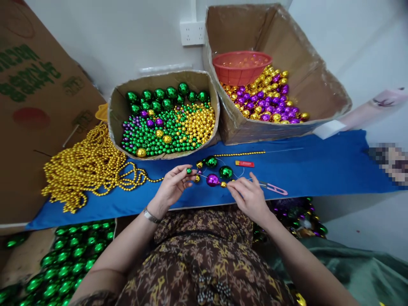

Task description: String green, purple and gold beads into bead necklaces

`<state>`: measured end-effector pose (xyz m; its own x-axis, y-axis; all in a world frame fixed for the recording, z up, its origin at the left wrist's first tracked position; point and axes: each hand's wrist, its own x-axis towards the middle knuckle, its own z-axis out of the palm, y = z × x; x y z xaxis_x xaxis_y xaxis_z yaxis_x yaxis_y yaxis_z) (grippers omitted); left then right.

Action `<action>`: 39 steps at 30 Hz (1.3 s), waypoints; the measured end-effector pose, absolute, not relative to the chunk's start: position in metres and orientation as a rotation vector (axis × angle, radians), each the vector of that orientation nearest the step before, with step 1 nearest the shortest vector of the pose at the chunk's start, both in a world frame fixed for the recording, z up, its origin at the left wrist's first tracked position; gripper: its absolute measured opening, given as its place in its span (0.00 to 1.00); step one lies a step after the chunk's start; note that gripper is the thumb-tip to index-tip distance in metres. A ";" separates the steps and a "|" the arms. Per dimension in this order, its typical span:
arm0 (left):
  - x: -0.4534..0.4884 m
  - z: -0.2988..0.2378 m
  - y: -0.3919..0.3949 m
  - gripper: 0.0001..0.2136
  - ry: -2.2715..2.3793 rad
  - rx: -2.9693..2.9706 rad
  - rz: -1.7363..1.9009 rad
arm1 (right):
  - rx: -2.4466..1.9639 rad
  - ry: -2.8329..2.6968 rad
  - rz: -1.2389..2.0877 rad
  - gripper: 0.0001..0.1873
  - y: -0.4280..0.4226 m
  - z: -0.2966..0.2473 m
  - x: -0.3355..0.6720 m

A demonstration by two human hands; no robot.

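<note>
My left hand [174, 187] pinches a small green bead [189, 171] between thumb and forefinger, beside the end of a thin string. My right hand [250, 194] is closed at the fingertips by a small gold bead [223, 184] on that string. Between the hands a large purple bead [212, 180] is threaded. Just behind lie large green beads [226, 172] and a gold bead [199, 164], apparently part of the same strand. A pink-handled tool [276, 189], perhaps a snipper, lies right of my right hand, partly hidden by it.
A low carton [164, 156] of mixed beads and a taller carton [242, 135] with a red basket [242, 70] stand behind. Gold bead chains [89, 165] heap at left. A red lighter [245, 163] lies on the blue cloth [318, 170]. Large green beads [70, 250] sit below.
</note>
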<state>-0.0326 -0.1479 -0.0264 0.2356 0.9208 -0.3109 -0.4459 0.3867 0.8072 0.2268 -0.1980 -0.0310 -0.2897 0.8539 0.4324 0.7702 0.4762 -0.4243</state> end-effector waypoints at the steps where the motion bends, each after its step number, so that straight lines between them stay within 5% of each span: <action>1: -0.032 -0.022 -0.148 0.13 0.861 0.622 1.044 | -1.336 -2.119 0.167 0.11 -0.198 -0.031 0.226; 19: -0.021 -0.017 -0.151 0.15 1.008 0.909 1.114 | -1.330 -2.159 -0.111 0.10 -0.199 -0.029 0.222; 27: -0.012 -0.024 -0.148 0.17 1.008 1.223 1.095 | -1.271 -1.942 0.426 0.09 -0.194 -0.027 0.224; 34: -0.019 -0.077 -0.138 0.13 1.385 2.226 0.710 | -1.299 -1.896 0.403 0.10 -0.194 -0.028 0.234; 39: -0.021 -0.077 -0.133 0.13 1.243 1.532 0.925 | -1.299 -1.940 0.402 0.10 -0.196 -0.032 0.234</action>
